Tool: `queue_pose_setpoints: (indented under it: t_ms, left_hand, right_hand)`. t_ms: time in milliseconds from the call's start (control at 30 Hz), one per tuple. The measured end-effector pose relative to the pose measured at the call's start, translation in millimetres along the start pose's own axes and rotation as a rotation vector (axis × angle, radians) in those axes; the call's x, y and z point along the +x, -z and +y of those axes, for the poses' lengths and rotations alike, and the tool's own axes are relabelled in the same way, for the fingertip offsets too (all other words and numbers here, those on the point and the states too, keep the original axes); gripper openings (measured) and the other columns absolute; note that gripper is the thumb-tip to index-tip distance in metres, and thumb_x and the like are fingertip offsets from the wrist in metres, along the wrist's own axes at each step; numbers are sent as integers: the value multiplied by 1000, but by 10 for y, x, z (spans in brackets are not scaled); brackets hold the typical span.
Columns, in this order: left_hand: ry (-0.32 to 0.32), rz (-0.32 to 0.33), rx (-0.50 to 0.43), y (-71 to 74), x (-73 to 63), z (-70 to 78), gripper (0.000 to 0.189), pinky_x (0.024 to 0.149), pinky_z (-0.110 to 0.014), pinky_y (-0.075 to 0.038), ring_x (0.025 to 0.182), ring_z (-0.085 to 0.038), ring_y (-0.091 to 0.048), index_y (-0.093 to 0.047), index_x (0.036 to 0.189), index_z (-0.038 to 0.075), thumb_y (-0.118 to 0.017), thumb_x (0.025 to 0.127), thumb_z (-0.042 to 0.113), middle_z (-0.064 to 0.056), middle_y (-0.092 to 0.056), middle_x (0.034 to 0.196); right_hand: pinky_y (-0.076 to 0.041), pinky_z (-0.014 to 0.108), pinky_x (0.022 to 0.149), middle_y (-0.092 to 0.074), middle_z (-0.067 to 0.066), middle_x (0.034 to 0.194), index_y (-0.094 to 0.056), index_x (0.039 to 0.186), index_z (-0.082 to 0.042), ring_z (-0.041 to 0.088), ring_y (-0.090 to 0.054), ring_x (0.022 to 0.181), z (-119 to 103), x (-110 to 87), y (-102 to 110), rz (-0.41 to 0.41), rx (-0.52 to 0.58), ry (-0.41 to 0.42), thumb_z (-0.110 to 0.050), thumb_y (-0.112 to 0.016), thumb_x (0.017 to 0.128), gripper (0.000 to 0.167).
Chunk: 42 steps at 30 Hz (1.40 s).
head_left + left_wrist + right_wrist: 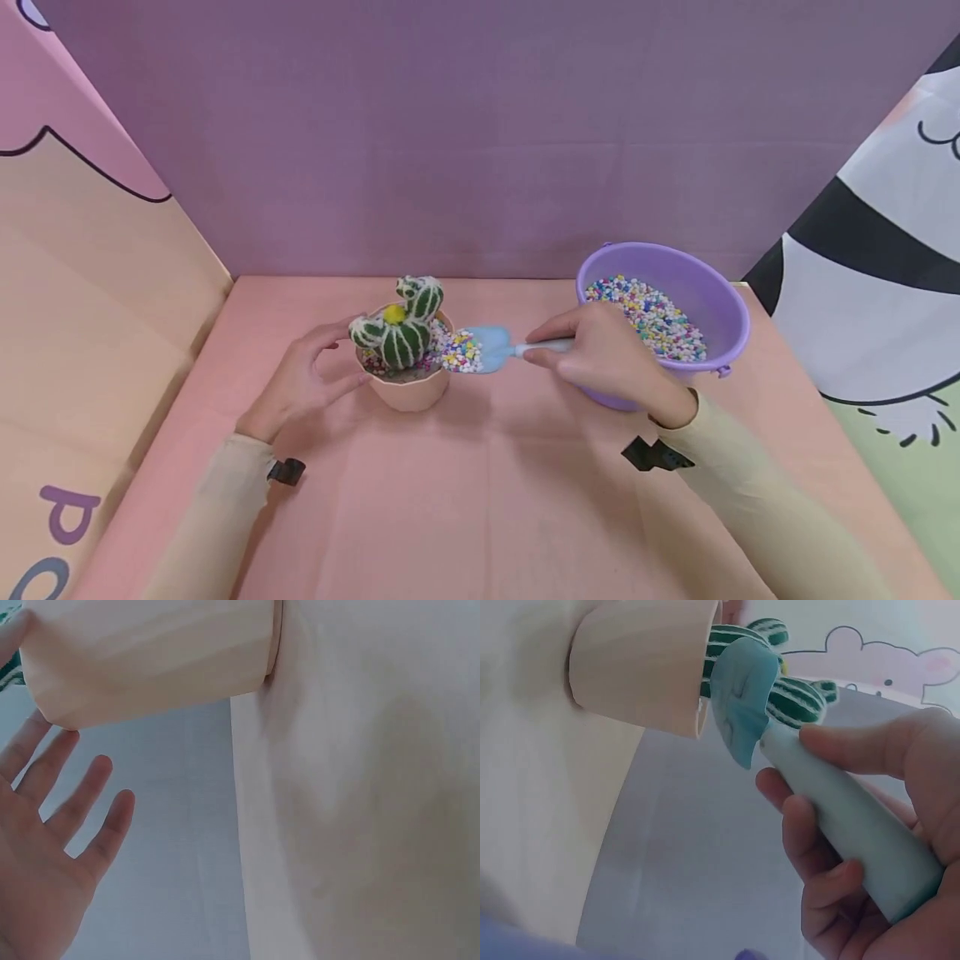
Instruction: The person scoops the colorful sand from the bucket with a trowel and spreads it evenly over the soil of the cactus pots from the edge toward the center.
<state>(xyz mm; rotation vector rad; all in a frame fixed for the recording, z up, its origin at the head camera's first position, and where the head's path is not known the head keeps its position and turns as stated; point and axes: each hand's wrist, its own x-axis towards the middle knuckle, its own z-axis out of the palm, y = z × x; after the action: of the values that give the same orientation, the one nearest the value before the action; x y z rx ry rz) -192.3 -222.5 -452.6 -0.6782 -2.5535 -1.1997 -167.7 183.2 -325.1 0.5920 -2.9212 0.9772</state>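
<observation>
A potted cactus (405, 343), green with white stripes and a yellow flower, stands in a cream flowerpot (408, 395). My left hand (300, 379) holds the pot's left side, thumb at the front of the rim and fingers behind; in the left wrist view two fingertips touch the pot and two are spread away from it. My right hand (607, 354) grips the handle of a light blue toy shovel (847, 817). Its blade carries colourful small pebbles (461, 352), its tip at the pot's right rim. Similar pebbles lie around the cactus base over brown soil.
A purple bucket (701, 304) partly filled with colourful pebbles stands at the right, behind my right hand and forearm. Pink cloth (420, 500) covers the table. A purple wall (480, 142) rises at the back, with printed panels on both sides.
</observation>
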Motion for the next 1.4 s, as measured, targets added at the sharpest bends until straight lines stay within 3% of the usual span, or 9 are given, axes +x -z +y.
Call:
queue_pose_setpoints:
  t_ms: [267,400,600,833,1167,1400]
  left_hand:
    - [50,19,35,7,18,4,55,106,-61,-51,129,-39,-66,-74,129,5,-93,80,21,-17,-73,136]
    - [38,39,44,18,29,13,50,103,-59,-53,124,-38,-68,-77,120,5,-96,76,21,-16,-76,129]
    - [-13,68,44,17,54,40,44,95,-49,-55,123,-33,-67,-79,110,7,-99,72,19,-14,-74,134]
    - [-10,67,25,-8,86,84,39,94,-43,-53,129,-26,-63,-79,98,16,-103,68,22,-7,-72,139]
    - [37,71,30,-32,77,194,38,94,-47,-51,125,-29,-64,-76,86,18,-105,63,26,-6,-71,134]
    - [24,71,18,-28,38,196,39,95,-41,-51,122,-24,-64,-76,87,19,-106,63,25,-3,-70,132]
  right_hand:
    - [-58,40,88,-83,-11,100,-87,104,-23,16,-77,104,-72,104,-31,-18,-90,9,-31,-82,89,18]
    - [-57,41,88,-83,-11,100,-87,104,-23,16,-77,104,-127,153,-16,-22,-142,19,-32,-82,88,19]
    - [-55,35,74,-83,-10,96,-88,99,-23,15,-75,93,-200,232,18,-24,-193,55,-29,-83,86,15]
    - [-50,29,62,-83,-10,91,-88,97,-22,11,-70,76,-288,296,92,-49,-238,69,-26,-86,84,14]
    - [-50,30,67,-83,-6,92,-87,96,-17,11,-68,72,-331,308,155,-79,-189,74,-18,-79,87,12]
    - [-57,36,77,-82,-4,95,-85,98,-16,15,-74,85,-293,257,141,-46,-110,10,-22,-83,87,13]
